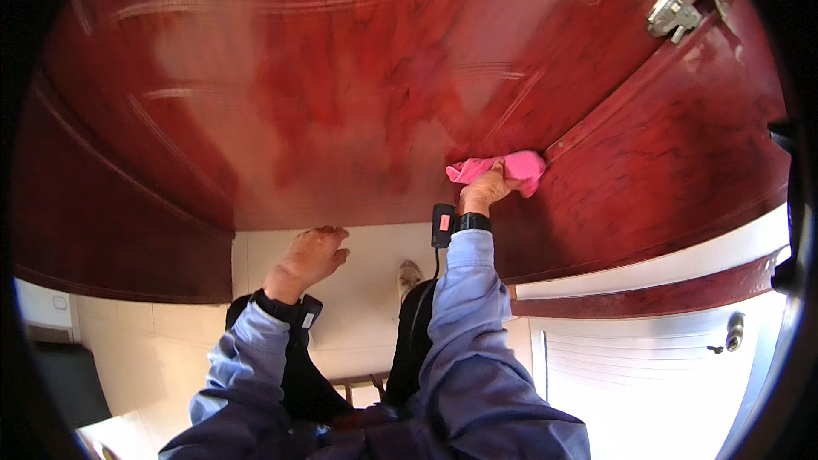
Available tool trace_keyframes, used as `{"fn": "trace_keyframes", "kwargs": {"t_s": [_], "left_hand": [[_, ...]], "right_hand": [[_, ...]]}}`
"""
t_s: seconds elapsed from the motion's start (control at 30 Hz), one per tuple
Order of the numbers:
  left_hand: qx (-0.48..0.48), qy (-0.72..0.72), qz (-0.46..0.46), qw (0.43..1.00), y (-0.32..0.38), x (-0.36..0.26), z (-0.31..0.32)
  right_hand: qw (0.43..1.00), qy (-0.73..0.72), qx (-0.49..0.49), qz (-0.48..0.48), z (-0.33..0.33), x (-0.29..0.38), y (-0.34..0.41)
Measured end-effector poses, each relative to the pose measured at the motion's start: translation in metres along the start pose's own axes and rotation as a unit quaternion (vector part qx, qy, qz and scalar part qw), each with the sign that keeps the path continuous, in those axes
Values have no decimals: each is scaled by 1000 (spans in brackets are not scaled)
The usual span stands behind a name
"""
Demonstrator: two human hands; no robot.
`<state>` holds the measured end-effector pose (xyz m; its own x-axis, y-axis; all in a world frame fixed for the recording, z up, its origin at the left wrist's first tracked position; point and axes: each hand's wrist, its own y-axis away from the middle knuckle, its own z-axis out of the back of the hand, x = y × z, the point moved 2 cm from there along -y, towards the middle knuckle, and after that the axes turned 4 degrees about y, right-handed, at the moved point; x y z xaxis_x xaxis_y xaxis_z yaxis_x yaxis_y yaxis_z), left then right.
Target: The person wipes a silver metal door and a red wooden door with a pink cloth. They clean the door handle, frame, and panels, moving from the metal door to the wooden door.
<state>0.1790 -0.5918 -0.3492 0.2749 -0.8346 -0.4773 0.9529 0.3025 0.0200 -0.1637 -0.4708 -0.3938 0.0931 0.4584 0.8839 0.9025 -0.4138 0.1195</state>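
My right hand (487,190) grips a pink cloth (525,169) and presses it against a glossy red-brown wood-grain door (345,102), low down by its right edge. The cloth reaches the seam where the door meets the frame (664,140). My left hand (311,259) hangs in the air near the door's bottom edge, fingers loosely bent, with nothing seen in it. A black strap with a small box sits on each wrist, and a cable runs down from the right one.
A metal handle and lock (680,3) project from the door at upper right. Behind on the right is a white door (639,370) with a round knob (735,331). Pale floor tiles (364,313) lie underfoot. A dark object (67,383) stands at lower left.
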Motion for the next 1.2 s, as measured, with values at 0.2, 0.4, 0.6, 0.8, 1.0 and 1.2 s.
{"fn": "trace_keyframes", "kwargs": {"t_s": [0.2,0.4,0.6,0.8,1.0,1.2], "left_hand": [[-42,31,-17,998,0,0,0],[-69,73,19,995,4,-4,13],[-52,101,116,987,9,8,19],[-32,64,164,984,12,23,13],[17,74,200,977,14,30,12],[26,83,218,972,17,33,10]], "right_hand": [[999,28,27,-33,-14,35,39],[838,109,266,464,-60,98,131],[527,228,409,709,-61,50,222],[530,146,421,721,-95,55,257],[498,104,453,732,-158,99,350],[364,53,509,778,-169,58,418]]}}
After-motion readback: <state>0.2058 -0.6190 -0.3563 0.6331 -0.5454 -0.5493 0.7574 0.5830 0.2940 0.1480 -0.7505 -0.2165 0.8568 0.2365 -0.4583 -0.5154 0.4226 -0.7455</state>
